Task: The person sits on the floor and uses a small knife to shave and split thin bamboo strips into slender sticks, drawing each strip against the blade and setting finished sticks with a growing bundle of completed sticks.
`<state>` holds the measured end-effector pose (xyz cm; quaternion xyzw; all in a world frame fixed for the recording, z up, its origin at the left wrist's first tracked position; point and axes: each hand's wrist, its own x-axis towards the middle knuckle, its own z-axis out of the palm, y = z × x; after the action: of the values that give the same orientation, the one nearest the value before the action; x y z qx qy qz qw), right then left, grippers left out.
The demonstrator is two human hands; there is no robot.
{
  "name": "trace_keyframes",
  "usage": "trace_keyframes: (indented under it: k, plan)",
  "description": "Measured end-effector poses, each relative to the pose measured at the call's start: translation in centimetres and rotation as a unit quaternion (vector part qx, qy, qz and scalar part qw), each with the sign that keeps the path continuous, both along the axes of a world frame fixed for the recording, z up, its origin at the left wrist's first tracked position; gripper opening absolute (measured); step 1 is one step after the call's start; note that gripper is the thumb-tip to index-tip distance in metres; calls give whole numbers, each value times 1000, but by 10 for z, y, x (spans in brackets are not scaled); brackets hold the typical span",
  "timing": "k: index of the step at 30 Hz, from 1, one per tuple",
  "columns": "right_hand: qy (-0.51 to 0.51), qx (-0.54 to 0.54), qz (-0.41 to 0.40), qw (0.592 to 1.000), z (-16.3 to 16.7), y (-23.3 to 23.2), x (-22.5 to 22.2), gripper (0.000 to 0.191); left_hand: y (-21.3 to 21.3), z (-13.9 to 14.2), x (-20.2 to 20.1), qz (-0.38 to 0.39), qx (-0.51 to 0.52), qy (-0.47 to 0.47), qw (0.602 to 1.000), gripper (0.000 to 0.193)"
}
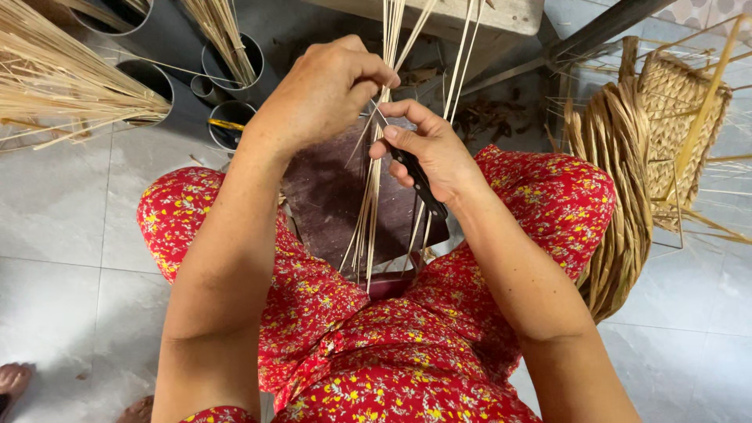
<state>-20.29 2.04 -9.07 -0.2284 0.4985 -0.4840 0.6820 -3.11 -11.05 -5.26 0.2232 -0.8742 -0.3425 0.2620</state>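
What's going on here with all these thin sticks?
A seated person in red flowered clothing works over their lap. The left hand pinches a bundle of thin pale strips near its top, while the right hand grips a dark-handled knife against them. The strips hang down between the knees over a dark board. Grey tubes holding more strips stand on the floor, and a woven mat lies to the right.

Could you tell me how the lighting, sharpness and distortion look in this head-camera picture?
Head view: soft, even light with faint shadows and no harsh glare on the floor tiles; left hand, right hand and the thin strips are sharp; wide-angle stretching shows at the edges.
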Motion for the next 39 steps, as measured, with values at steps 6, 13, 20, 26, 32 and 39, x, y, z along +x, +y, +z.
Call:
trace_keyframes:
  k: [6,13,20,26,32,39]
  plan:
    - [-1,0,-7,1000,2,-1,-2,23,9,3,-7,18,59,-8,998,9]
    - [-42,19,-1,999,-3,2,-6,27,16,0,-20,89,61,49,993,7]
    - [-45,76,86,992,-37,4,13,28,6,3,-14,109,54,109,987,4]
    - [-5,113,145,983,-73,13,29,30,-7,-1,-8,84,113,212,967,10]
    - [53,142,191,970,-91,24,53,33,-27,16,31,154,223,269,924,11]
    - [63,21,-108,992,-72,4,-18,29,-14,-12,33,192,204,95,955,9]
